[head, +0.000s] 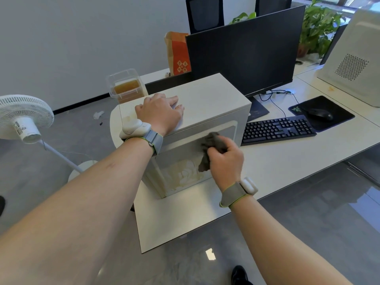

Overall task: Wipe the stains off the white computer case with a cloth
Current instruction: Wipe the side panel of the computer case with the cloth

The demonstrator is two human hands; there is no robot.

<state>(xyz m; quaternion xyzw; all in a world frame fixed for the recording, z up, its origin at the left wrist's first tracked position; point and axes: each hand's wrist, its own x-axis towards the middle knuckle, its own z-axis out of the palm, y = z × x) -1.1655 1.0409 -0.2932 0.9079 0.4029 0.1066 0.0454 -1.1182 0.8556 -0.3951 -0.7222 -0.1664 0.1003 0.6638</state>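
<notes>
The white computer case [207, 97] stands on the left end of a white desk [287, 161]. Brownish smeared stains [185, 173] cover the lower part of its near side panel, and a small mark shows on the top near the left corner. My left hand [160, 114] rests flat on the top of the case, fingers spread. My right hand [224, 159] grips a crumpled grey-brown cloth [211, 147] and holds it against the side panel, just above the stains.
A black keyboard [277, 129], a mouse [320, 114] on a black pad, and a dark monitor [244, 52] sit right of the case. Behind it are a clear container [126, 85] and a paper bag [177, 54]. A white fan [24, 120] stands at left. Another white case [355, 58] is at far right.
</notes>
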